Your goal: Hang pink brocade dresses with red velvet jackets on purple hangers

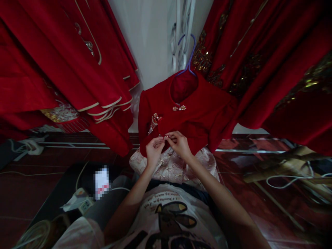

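In front of me a red jacket [186, 121] hangs from a purple hanger [191, 57], its lower part over a pale patterned cloth [204, 164] across my lap. My left hand [155, 149] and my right hand [180, 144] meet at the lower front of the jacket. Their fingertips pinch a small pearly beaded fastener [165, 138], mostly hidden by the fingers. Higher up, near the neckline, sits another beaded fastener [179, 108]. A beaded brooch-like ornament with hanging strands [153, 121] is on the jacket's left side.
Red garments with pale edging [103, 100] hang at the left, and red garments with gold sequins [249, 69] at the right. A power strip [85, 204] lies at lower left, near a blurred white packet [101, 182]. Wooden pieces and a white cord [282, 178] are on the right.
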Tool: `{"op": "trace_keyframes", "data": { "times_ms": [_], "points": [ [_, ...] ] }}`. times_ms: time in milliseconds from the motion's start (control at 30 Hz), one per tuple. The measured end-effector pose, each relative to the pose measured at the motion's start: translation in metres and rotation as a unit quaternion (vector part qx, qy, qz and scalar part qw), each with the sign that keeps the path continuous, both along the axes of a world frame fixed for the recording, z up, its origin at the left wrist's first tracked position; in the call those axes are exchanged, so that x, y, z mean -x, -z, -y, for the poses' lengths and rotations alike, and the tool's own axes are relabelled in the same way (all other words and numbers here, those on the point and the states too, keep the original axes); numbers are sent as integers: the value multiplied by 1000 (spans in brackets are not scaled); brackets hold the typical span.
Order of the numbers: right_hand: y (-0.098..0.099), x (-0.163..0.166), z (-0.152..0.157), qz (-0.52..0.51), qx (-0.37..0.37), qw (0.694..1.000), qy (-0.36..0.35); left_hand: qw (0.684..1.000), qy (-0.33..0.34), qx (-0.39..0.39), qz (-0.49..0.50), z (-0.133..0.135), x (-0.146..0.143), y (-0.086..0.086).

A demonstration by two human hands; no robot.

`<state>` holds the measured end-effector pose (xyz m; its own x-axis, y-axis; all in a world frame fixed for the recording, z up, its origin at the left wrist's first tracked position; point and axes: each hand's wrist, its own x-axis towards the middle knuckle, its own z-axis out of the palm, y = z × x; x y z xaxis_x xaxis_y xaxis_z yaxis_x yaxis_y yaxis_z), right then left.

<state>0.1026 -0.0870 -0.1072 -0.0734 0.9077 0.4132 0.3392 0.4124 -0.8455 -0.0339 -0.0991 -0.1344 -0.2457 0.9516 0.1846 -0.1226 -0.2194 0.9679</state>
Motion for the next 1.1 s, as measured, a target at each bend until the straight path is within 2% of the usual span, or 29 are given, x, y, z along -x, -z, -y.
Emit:
{"op": "trace_keyframes", "data": {
  "times_ms": [233, 367, 467, 567, 633, 700, 767, 900, 1100],
  "points": [
    [7, 7, 5, -18, -22, 1000, 8, 999, 1, -15, -51, -3, 8, 6],
    [-2, 1, 1, 35, -13, 999, -2, 994, -6, -31, -100, -7, 14, 8],
    [-19, -13, -1, 94, -11, 995, -2, 985, -59, -55, -151, -11, 22, 3],
    [-38, -27, 1, 82, 8, 997, 11, 967, -145, -87, -192, -13, 34, -6],
    [-47, -31, 4, 65, 29, 997, 12, 957, -169, -102, -211, -14, 41, -11],
    [-50, -32, 6, 76, 50, 996, 1, 952, -159, -116, -236, -13, 45, -14],
    [-48, -29, 7, 108, 60, 992, -14, 943, -116, -134, -283, -11, 45, -15],
    [-35, -22, 3, 129, 52, 990, -25, 900, -20, -152, -408, -9, 40, -13],
    [-24, -23, -4, 103, 62, 993, -17, 852, 9, -190, -488, -20, 38, -15]
  ]
}}
